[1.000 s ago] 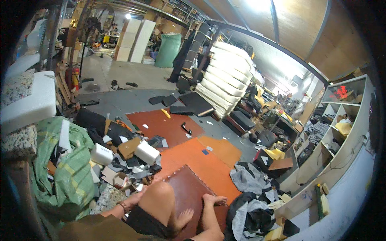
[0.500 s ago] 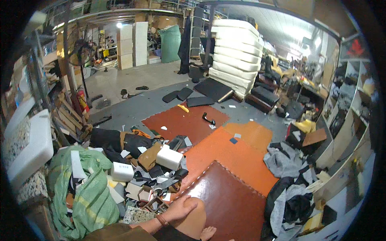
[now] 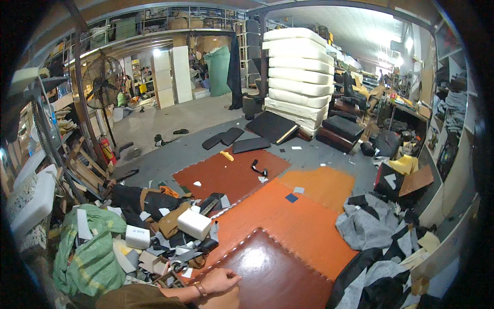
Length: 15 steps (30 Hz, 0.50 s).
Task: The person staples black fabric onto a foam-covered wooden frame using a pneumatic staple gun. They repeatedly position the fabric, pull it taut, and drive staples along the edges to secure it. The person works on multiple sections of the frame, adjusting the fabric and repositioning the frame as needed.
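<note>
My left hand (image 3: 221, 282) rests palm down over my bent knee (image 3: 226, 298) at the lower edge, with a bracelet on the wrist. Its fingers lie loosely over the knee, and nothing shows in them. Below it is a shiny dark red sheet (image 3: 275, 268) with a stitched-looking edge, lying over an orange sheet (image 3: 288, 234). Just left of the hand lies a heap of scraps with a white foam block (image 3: 194, 224), a smaller white block (image 3: 137, 237) and a brown piece (image 3: 173, 220). My right hand is out of view.
A green woven sack (image 3: 90, 257) slumps at the left. Grey and black fabric (image 3: 368, 221) lies at the right beside shelves. Farther off are stacked cream foam cushions (image 3: 298, 77), black panels (image 3: 270, 127), a standing fan (image 3: 101, 85) and a red extinguisher (image 3: 107, 149).
The view has tilted up, so the scene and my left hand sit lower. My bare foot has left the picture. The hand stays on the knee.
</note>
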Available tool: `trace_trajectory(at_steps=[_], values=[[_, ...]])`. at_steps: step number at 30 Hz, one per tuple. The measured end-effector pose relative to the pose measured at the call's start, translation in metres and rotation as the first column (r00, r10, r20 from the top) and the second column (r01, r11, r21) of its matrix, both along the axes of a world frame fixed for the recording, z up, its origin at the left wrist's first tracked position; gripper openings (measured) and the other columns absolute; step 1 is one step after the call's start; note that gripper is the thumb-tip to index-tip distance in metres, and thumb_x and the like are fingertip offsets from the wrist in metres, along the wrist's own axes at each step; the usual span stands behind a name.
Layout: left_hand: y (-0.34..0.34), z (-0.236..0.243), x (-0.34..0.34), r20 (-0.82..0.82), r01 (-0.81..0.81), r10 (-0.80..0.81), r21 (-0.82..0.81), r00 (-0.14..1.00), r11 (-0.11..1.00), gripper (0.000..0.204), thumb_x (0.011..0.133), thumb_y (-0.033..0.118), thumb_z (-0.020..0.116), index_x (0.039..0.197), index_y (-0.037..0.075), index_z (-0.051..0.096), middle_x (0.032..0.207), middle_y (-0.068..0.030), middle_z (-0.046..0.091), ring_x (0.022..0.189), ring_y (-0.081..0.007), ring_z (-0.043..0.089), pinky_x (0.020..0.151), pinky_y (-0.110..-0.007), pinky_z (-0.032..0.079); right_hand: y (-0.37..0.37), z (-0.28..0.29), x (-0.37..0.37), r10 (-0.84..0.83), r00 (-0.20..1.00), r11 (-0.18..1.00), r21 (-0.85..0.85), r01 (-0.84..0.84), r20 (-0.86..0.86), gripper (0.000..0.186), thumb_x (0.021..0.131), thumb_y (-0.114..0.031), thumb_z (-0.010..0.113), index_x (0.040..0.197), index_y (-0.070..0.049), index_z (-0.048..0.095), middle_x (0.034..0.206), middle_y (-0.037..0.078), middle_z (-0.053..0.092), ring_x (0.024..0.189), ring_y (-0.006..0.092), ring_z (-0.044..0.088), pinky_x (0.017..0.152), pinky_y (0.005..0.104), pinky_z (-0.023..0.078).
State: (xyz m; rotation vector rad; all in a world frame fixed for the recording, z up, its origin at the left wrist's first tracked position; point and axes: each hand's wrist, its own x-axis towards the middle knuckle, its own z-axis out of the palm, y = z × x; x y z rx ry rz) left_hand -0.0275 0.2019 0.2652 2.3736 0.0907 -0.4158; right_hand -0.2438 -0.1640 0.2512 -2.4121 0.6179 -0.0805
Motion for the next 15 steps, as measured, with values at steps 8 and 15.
trace_trajectory(at_steps=[8, 15], values=[[-0.167, -0.077, 0.064, 0.523, 0.63, -0.643, 0.236, 0.56, 0.74, 0.041, 0.095, 0.049, 0.067, 0.122, 0.019, 0.076, 0.145, -0.0114, 0.063, 0.124, -0.0409, 0.063, 0.095, -0.049, 0.056, -0.221, -0.228, 0.092, -0.037, 0.992, 0.998, 0.045, 0.031, 0.122, 0.04, 0.103, -0.034, 0.058, 0.122, -0.003, 0.075, 0.122, 0.022, 0.074, 0.117, 0.0359, 0.068, 0.104, 0.0404, 0.051], [-0.118, -0.14, 0.034, 0.101, 0.685, -0.788, 0.436, 0.607, 0.584, 0.089, 0.092, 0.077, 0.059, 0.159, 0.021, 0.046, 0.171, -0.0169, 0.029, 0.153, -0.0464, 0.032, 0.122, -0.056, 0.035, -0.255, -0.07, 0.085, -0.217, 0.976, 0.975, 0.052, 0.217, -0.015, 0.043, 0.092, -0.05, 0.073, 0.08, -0.008, 0.077, 0.068, 0.008, 0.071, 0.057, 0.0256, 0.063, 0.06, 0.0414, 0.053]])
